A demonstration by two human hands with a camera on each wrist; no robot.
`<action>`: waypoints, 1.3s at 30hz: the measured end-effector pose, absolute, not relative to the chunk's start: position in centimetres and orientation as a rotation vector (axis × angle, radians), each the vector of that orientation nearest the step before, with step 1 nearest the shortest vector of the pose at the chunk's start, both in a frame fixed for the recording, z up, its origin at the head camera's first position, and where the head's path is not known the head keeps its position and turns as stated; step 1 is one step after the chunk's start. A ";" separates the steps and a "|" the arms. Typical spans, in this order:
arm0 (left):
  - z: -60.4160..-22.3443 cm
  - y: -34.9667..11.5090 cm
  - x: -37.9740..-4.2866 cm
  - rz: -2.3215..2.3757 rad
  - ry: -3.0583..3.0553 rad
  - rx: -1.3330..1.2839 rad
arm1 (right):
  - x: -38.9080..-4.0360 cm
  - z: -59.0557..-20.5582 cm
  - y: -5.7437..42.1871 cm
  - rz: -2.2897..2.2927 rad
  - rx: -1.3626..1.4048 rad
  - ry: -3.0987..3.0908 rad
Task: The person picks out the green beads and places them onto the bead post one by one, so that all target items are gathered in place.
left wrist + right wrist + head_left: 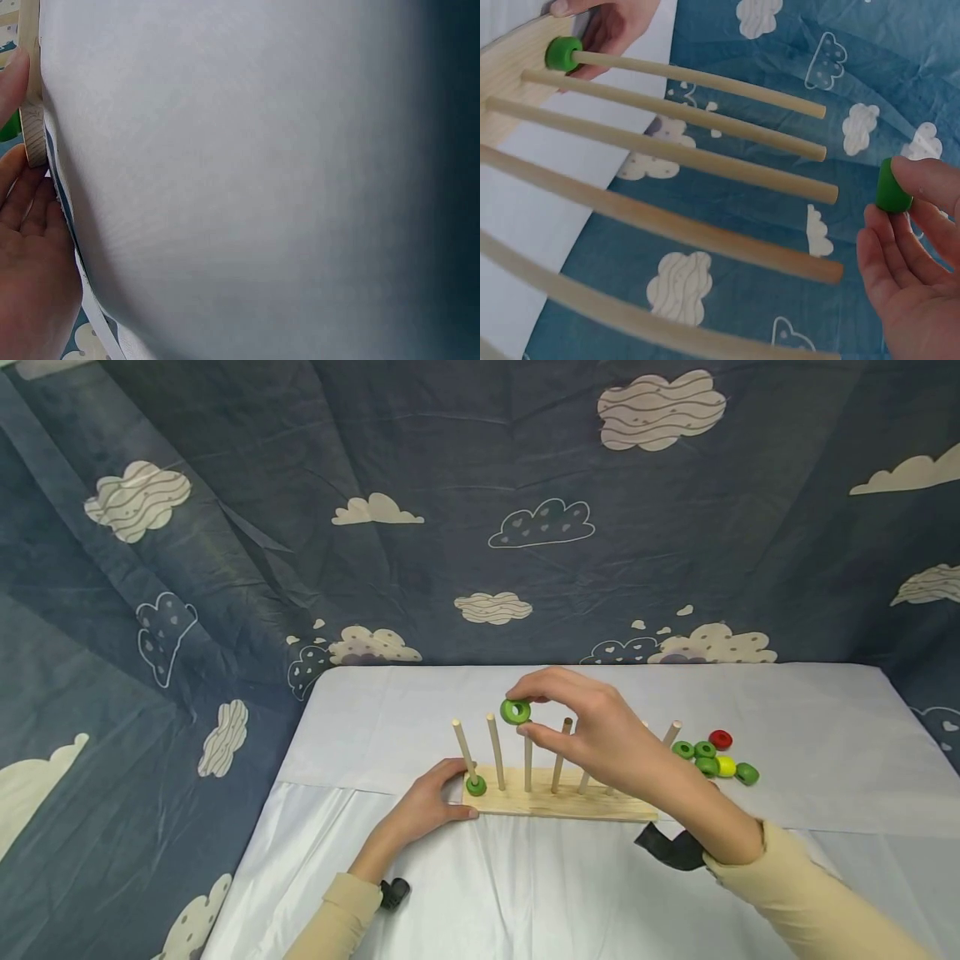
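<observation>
A wooden board (577,808) with several upright pegs lies on the white-covered table. My left hand (427,803) grips its left end, thumb at the front edge and fingers behind; the left wrist view shows that board end (33,135) between thumb and fingers. Around the base of the leftmost peg sits a green ring bead (559,55). My right hand (603,737) pinches another green ring bead (507,715) between thumb and fingers, near the top of the third peg from the left. In the right wrist view this bead (891,189) is apart from the peg tips.
Right of the board lies a loose group of beads: several green ones (747,774), a yellow one (726,766) and a red one (721,740). My right forearm passes over the board's right end and hides part of it. A dark cloud-patterned cloth (450,560) hangs behind the table.
</observation>
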State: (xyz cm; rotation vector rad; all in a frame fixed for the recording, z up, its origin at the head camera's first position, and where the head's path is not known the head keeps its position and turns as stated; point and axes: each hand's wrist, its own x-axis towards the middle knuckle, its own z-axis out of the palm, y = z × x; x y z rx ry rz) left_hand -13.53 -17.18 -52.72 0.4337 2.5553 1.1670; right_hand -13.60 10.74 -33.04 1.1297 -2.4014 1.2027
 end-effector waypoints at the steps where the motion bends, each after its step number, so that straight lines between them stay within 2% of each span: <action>1: -52.7 -17.2 -13.5 1.162 2.555 0.429 | -13.7 -33.0 10.5 1.210 1.138 -2.394; 39: -52.8 -17.2 -13.6 1.150 2.568 0.432 | -16.6 -32.6 5.3 1.251 1.315 -2.688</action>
